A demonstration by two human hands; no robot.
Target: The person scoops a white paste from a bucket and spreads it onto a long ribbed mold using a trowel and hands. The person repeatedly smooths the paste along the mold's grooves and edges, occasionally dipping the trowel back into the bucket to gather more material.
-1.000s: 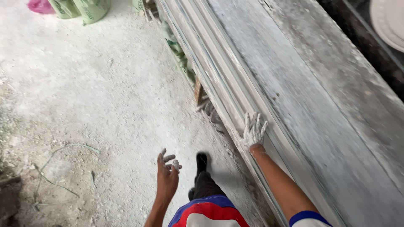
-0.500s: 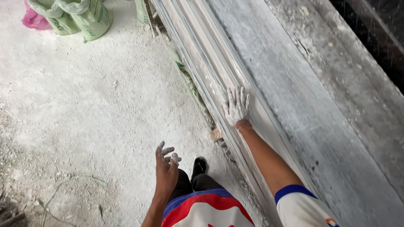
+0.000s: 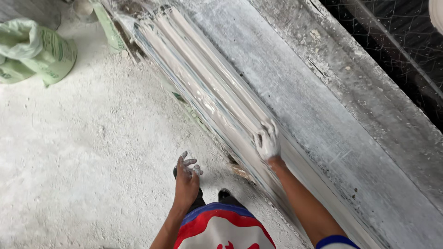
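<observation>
A: Head view, item one, the surface?
B: Long moulded strip [image 3: 207, 99], pale and ribbed, lying slantwise along the near edge of a grey, dust-streaked workbench [image 3: 323, 120]. Wet white plaster on its ridges. Behind the bench, a dark wire mesh [image 3: 397, 50].

A: Item two, the hands?
B: Right hand [image 3: 267, 140], coated white, rests palm down on the strip, fingers close together and slightly curled over a ridge, pressing rather than gripping. Left hand [image 3: 187, 177] hangs free above the floor, holding nothing, fingers loosely spread and whitened at the tips.

A: Item three, the room?
B: Rough floor [image 3: 78, 152] powdered white. Green sack [image 3: 39, 50] slumped at upper left, well apart from both hands. One dark shoe [image 3: 224, 193] just beside the bench foot.

A: Edges and free space?
B: Strip's outer edge overhangs the bench side, near the person's legs. Open floor lies to the left; the bench closes off the right.
</observation>
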